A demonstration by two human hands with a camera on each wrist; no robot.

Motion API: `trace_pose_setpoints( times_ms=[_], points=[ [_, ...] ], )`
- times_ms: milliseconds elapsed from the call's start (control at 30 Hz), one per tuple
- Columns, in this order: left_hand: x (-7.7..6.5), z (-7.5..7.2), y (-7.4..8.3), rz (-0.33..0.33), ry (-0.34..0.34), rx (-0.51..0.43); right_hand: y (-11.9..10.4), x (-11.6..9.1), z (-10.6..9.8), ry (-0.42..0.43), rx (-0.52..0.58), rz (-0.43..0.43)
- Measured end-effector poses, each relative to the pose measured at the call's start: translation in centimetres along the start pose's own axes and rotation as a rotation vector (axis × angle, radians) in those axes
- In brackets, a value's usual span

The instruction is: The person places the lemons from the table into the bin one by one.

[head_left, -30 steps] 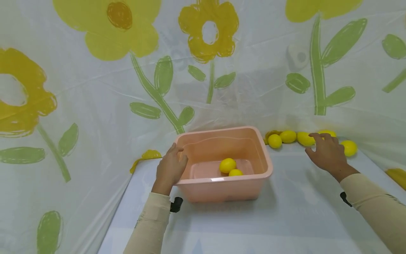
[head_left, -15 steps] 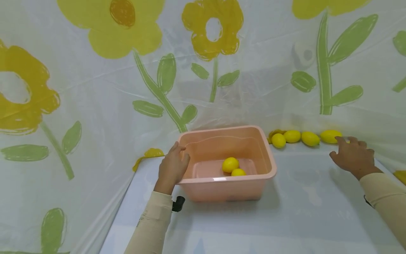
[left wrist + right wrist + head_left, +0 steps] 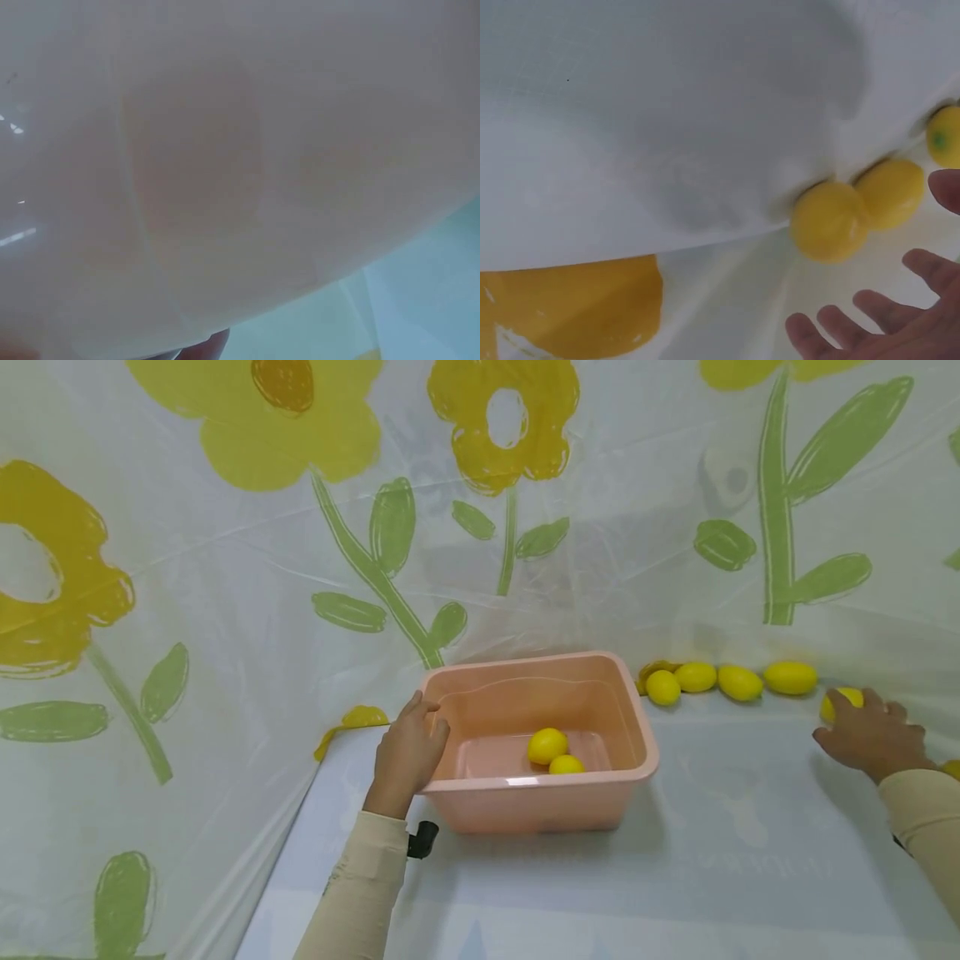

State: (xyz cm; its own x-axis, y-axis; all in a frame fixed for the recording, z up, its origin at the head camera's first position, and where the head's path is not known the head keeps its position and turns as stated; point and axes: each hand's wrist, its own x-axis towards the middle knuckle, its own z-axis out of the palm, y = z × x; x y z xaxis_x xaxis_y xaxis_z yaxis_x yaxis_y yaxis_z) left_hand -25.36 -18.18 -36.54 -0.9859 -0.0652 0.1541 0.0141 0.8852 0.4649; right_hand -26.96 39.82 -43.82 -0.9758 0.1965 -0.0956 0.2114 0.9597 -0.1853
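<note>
My left hand (image 3: pixel 408 747) holds the left rim of a pink plastic basin (image 3: pixel 525 806). In the left wrist view the basin's pale wall (image 3: pixel 225 187) fills most of the picture, with a bit of finger (image 3: pixel 206 349) at the lower edge. Two yellow lemons lie in the basin, a rear lemon (image 3: pixel 547 746) and a front lemon (image 3: pixel 566 765). My right hand (image 3: pixel 873 735) hovers by the rightmost lemon (image 3: pixel 840 703), partly covering it. Its fingers (image 3: pixel 881 311) are spread in the right wrist view, apart from the lemons (image 3: pixel 829 221).
Several more lemons (image 3: pixel 739 683) line the back edge of the white table (image 3: pixel 712 860), right of the basin. A flower-printed sheet (image 3: pixel 600 568) hangs behind and on the left, meeting the table's back edge.
My right hand has moved right, past the other lemons to the rightmost one. My left hand has stayed at the basin's rim; the view has shifted slightly.
</note>
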Motion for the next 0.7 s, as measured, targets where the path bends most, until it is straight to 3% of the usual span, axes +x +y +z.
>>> trace_pose_setpoints(
  times_ms=[700],
  points=[
    [0.2,0.0,0.2,-0.018,-0.007,-0.033,1.1,1.2,0.2,-0.032,0.03,0.041]
  ],
)
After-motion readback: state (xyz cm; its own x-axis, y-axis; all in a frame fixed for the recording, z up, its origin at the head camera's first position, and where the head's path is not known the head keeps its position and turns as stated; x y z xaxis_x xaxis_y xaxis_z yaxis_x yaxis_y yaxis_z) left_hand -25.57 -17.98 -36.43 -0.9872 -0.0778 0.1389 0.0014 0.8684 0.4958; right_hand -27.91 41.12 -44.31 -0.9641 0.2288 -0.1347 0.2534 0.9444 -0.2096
